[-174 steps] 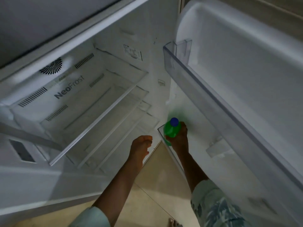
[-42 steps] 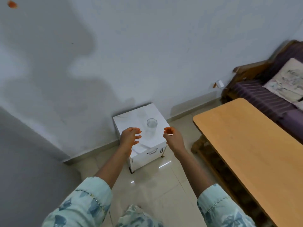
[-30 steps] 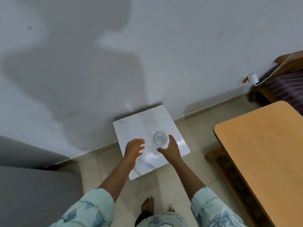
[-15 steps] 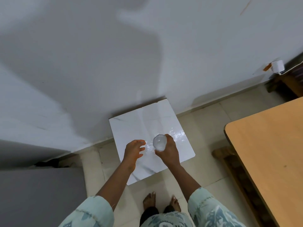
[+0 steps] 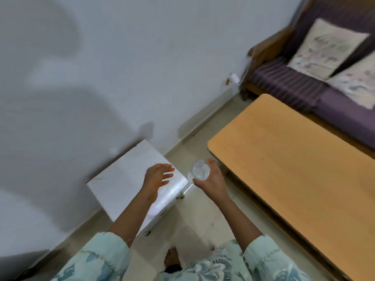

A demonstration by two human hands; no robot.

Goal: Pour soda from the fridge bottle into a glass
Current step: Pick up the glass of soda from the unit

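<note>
A clear drinking glass point(image 5: 200, 169) is upright in my right hand point(image 5: 213, 179), whose fingers wrap its side. I hold it over the floor, between the small white cabinet point(image 5: 123, 179) and the wooden table point(image 5: 294, 169). My left hand point(image 5: 157, 177) hovers over the cabinet's top with its fingers spread and nothing in it. The glass looks empty. The green soda bottle and the fridge are out of view.
A white wall runs behind the cabinet. A purple sofa point(image 5: 304, 86) with pale cushions point(image 5: 326, 47) stands at the far right behind the table. Pale floor tiles point(image 5: 203, 218) lie under my arms, and my bare feet show at the bottom.
My right hand has lifted the glass off the white cabinet and carried it to the right, toward the wooden table. My view has swung right, so the sofa shows again.
</note>
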